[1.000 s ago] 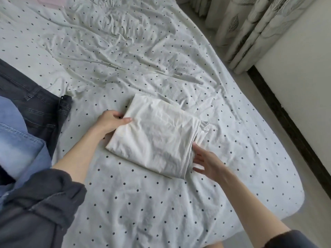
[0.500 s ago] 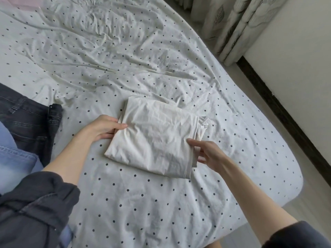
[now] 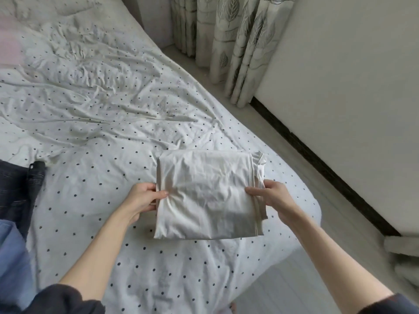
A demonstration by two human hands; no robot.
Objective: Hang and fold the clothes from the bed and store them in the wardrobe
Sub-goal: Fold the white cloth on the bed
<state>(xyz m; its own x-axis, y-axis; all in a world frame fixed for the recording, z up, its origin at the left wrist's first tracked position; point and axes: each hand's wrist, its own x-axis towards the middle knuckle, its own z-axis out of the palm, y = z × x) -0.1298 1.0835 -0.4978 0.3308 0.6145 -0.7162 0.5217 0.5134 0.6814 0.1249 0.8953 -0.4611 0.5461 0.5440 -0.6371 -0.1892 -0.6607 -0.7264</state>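
A folded white garment (image 3: 208, 191) is held just above the dotted bed sheet (image 3: 108, 137), casting a shadow below it. My left hand (image 3: 142, 199) grips its left edge with the thumb on top. Its right edge, where the folded layers show, is gripped by my right hand (image 3: 271, 197). Dark grey jeans (image 3: 18, 189) lie at the left edge of the bed, with light blue jeans (image 3: 11, 252) below them. The wardrobe is out of view.
The wrinkled bed fills the left and centre. A leaf-patterned curtain (image 3: 229, 41) hangs at the top, beside a white wall (image 3: 351, 87) with a dark skirting board (image 3: 317, 164). Pale floor runs along the bed's right side.
Both hands closed on the sides of the folded white garment and lifted it off the sheet. The view swung right, showing more wall and floor.
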